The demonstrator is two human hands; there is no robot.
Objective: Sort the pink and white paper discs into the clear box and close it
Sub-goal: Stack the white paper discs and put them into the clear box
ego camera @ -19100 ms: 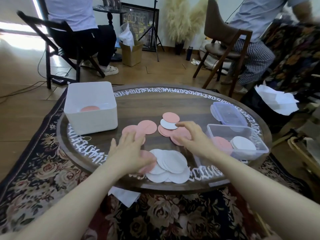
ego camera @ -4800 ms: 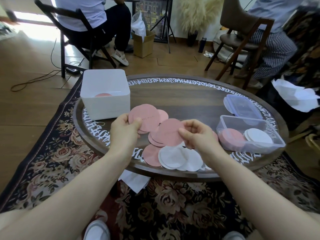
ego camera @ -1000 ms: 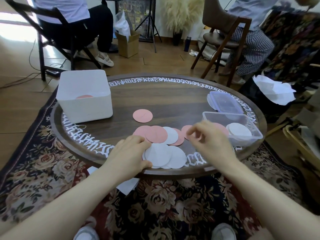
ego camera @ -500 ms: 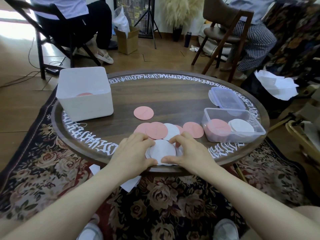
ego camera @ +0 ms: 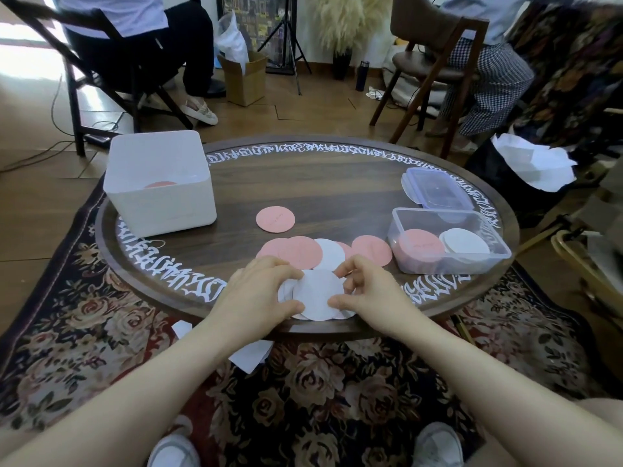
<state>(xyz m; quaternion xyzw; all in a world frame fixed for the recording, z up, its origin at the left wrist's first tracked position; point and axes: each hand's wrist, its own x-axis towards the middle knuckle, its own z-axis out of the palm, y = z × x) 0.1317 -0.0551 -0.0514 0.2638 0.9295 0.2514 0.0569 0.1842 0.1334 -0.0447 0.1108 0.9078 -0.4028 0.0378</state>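
Hands had drawn together over the white discs (ego camera: pixel 317 293) at the near rim of the round table (ego camera: pixel 337 183): a second before, the right hand (ego camera: pixel 369 291) was reaching out toward the clear box (ego camera: pixel 448 246), and now it had come back to meet the left hand (ego camera: pixel 259 291). Fingertips of both pinched the edges of the small white stack, squaring it between them, and it still lay on the wood. Judging by that, the whites were being gathered for one lift to the box, which stood open to the right with a pink pile and a white pile already side by side inside. Its lid (ego camera: pixel 436 188) lay just behind it, not yet on. Several pink discs (ego camera: pixel 296 252) overlapped one more white just beyond the hands, and a single pink disc (ego camera: pixel 275 219) sat apart, farther in. The white bin (ego camera: pixel 161 193) at the left held another pink one. Nothing blocked the short path to the box; the loose overlapping pinks seemed the likelier nuisance, easily dragged along.
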